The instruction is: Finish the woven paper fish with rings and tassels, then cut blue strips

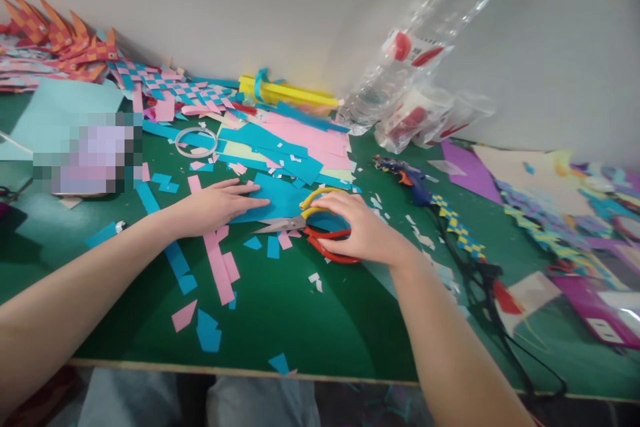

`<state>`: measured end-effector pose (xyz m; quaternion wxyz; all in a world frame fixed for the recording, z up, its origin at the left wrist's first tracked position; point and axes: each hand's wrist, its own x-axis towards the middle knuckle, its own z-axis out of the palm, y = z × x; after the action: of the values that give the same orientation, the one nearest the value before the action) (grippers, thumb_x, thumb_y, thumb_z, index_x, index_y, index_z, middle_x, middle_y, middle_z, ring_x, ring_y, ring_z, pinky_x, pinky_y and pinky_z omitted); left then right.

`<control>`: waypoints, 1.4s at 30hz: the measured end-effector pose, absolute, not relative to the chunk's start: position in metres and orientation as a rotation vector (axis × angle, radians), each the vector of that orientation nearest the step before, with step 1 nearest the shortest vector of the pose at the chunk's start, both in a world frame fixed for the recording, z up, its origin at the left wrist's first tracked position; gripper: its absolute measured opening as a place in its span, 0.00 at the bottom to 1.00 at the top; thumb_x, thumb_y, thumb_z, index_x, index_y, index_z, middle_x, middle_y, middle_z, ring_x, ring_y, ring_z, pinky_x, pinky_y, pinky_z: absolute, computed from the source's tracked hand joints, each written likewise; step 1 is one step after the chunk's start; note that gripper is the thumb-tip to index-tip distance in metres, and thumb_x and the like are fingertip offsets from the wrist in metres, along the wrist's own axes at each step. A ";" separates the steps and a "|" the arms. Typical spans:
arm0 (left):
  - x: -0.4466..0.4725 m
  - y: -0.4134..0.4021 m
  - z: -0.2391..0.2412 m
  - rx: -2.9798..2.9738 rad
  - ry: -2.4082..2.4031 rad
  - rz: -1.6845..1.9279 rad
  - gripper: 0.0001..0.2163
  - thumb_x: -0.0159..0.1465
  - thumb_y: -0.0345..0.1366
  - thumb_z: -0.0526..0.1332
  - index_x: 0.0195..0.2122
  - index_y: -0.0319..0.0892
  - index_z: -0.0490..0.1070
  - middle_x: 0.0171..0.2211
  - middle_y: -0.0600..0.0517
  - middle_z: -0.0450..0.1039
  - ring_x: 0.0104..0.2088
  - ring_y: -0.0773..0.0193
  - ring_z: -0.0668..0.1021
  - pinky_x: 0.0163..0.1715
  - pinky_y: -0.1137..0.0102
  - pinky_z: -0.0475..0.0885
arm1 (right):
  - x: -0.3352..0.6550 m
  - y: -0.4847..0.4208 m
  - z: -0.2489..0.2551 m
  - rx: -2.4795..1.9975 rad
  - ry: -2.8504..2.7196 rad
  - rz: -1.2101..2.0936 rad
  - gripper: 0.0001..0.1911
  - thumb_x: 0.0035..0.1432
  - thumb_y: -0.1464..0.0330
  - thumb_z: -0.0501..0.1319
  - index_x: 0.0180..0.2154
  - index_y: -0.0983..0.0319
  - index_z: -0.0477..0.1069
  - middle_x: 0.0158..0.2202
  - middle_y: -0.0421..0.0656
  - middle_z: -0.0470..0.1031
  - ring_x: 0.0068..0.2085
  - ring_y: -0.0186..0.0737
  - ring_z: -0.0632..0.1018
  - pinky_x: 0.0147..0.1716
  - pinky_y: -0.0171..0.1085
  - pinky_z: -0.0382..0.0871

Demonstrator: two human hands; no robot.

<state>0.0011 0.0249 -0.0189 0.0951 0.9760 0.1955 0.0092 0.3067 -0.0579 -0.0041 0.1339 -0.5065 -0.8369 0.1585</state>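
Note:
My right hand (pixel 357 220) grips a pair of scissors (pixel 295 221) with one yellow and one red handle, blades pointing left. Just beyond the blades, a blue paper sheet (pixel 285 192) lies on the green table. Flat on the left part of that sheet rests my left hand (pixel 217 207), its fingers stretched out toward the scissors. Beneath its wrist runs a pink paper strip (pixel 217 270), with a blue strip (pixel 175 260) beside it. Small blue and pink scraps are scattered below the blades.
Behind the hands are pink paper (pixel 300 137), a tape roll (pixel 196 142) and woven paper pieces (pixel 185 90). A large plastic bottle (pixel 415 47) and plastic cups (pixel 415 113) stand by the wall. A glue gun (pixel 413 183) with its black cable lies at right. The table edge (pixel 240 371) is in front.

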 end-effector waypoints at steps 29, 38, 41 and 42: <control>0.013 0.016 -0.021 2.928 0.663 0.280 0.19 0.71 0.31 0.46 0.61 0.48 0.61 0.61 0.54 0.64 0.65 0.63 0.59 0.66 0.58 0.46 | 0.305 -0.057 -0.001 -1.473 -2.420 0.472 0.22 0.51 0.63 0.63 0.49 0.55 0.65 0.54 0.46 0.70 0.61 0.54 0.65 0.59 0.57 0.55; 0.007 0.014 -0.015 2.834 0.639 0.386 0.15 0.71 0.36 0.48 0.52 0.45 0.72 0.56 0.52 0.71 0.61 0.61 0.66 0.63 0.60 0.57 | 0.318 -0.056 0.001 -1.541 -2.413 0.516 0.22 0.49 0.65 0.63 0.48 0.55 0.67 0.56 0.46 0.69 0.60 0.53 0.66 0.58 0.55 0.57; -0.003 0.018 -0.015 2.845 0.584 0.338 0.16 0.71 0.37 0.49 0.55 0.45 0.70 0.60 0.51 0.66 0.63 0.61 0.62 0.63 0.61 0.56 | 0.319 -0.057 0.003 -1.553 -2.404 0.530 0.22 0.49 0.65 0.63 0.48 0.55 0.67 0.57 0.46 0.68 0.59 0.53 0.68 0.57 0.55 0.57; -0.005 0.020 -0.015 2.861 0.568 0.325 0.16 0.71 0.37 0.49 0.56 0.45 0.69 0.61 0.51 0.64 0.64 0.60 0.60 0.64 0.61 0.55 | 0.319 -0.057 0.003 -1.550 -2.403 0.529 0.22 0.49 0.66 0.63 0.48 0.56 0.67 0.56 0.46 0.68 0.59 0.53 0.68 0.57 0.55 0.57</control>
<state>-0.0051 0.0196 -0.0154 0.1032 0.9696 0.1926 0.1103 0.3191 -0.0567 0.0029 0.1163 -0.5294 -0.8207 0.1807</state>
